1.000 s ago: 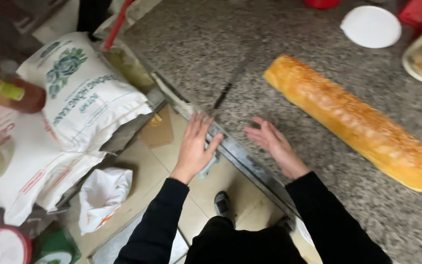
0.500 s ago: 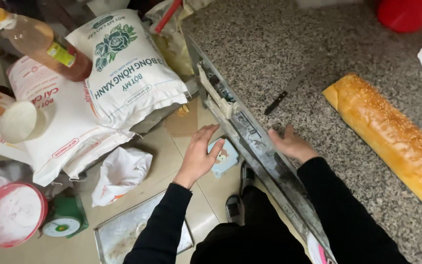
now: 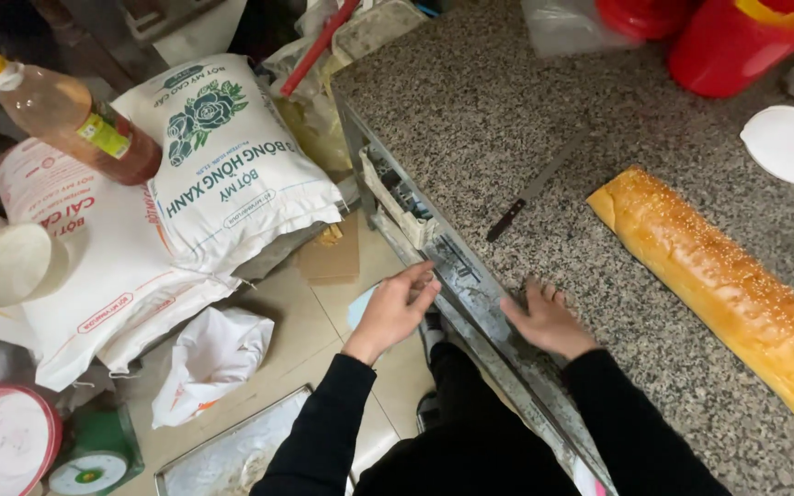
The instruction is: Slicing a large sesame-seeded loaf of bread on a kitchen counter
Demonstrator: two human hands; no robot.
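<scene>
My left hand (image 3: 395, 308) reaches to the metal front edge (image 3: 470, 294) of the granite counter (image 3: 507, 101), fingers together, touching it just below the counter top. Resting on the same edge a little to the right, my right hand (image 3: 546, 320) lies flat with fingers spread and holds nothing. A long sesame-topped bread loaf (image 3: 737, 294) stretches diagonally across the counter to the right of my right hand. A black-handled knife (image 3: 535, 188) sits on the granite above my hands.
White flour sacks (image 3: 222, 165) are piled on the floor at left, with a bottle of amber liquid (image 3: 71, 115) on top. A metal tray (image 3: 241, 450) and a green scale (image 3: 94, 459) lie below. Red containers (image 3: 737, 37) and a white lid (image 3: 790, 142) stand at the counter's far right.
The view has shifted, bringing more of the counter and loaf into sight. My left hand has risen from below the counter up to its metal edge; my right hand stays at the edge.
</scene>
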